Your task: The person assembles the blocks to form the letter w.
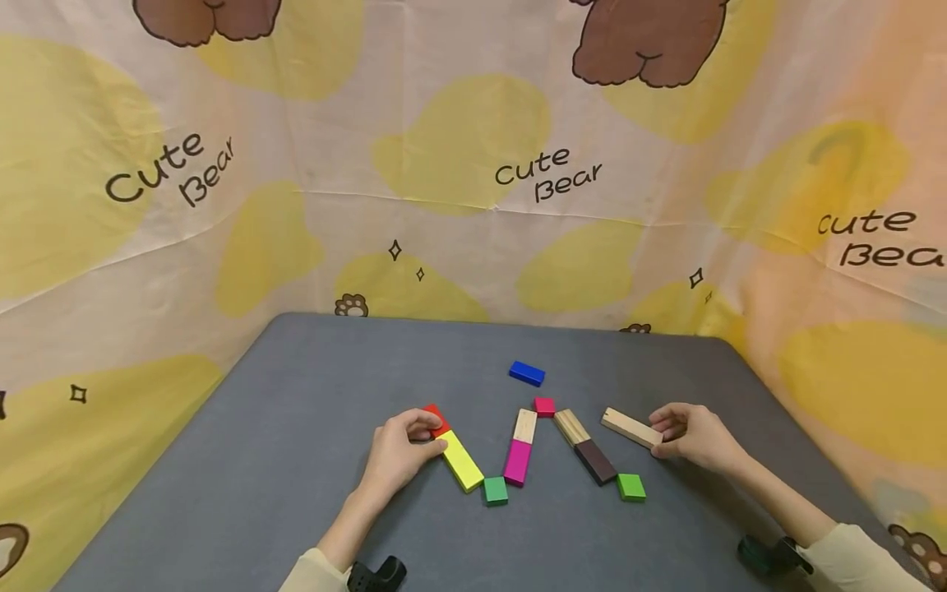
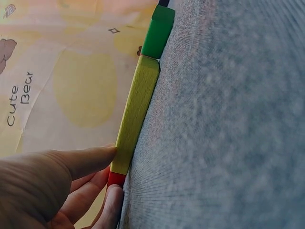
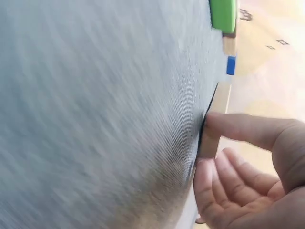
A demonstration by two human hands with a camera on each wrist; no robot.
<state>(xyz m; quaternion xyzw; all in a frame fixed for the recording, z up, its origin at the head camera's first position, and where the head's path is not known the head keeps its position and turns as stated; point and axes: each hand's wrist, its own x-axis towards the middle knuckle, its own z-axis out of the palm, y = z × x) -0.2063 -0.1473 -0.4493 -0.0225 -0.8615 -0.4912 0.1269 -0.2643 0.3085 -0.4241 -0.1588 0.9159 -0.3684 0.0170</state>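
My left hand (image 1: 397,454) has its curled fingers at the red block (image 1: 438,421), partly covering it. Its thumb touches the side of the yellow block (image 1: 462,462), which lies end to end with the red one. Beyond the yellow block's near end sits a dark green block (image 1: 496,492), also visible in the left wrist view. My right hand (image 1: 695,436) pinches the right end of a plain wooden block (image 1: 629,427) between thumb and fingers. In the right wrist view that wooden block (image 3: 221,102) lies low along the grey tabletop.
Between the hands, a magenta block (image 1: 518,464) meets a wooden block (image 1: 525,425), with a pink-red block (image 1: 544,407) at the top. Another wooden block (image 1: 571,427) joins a dark brown block (image 1: 595,462), then a light green block (image 1: 632,487). A blue block (image 1: 527,373) lies farther back.
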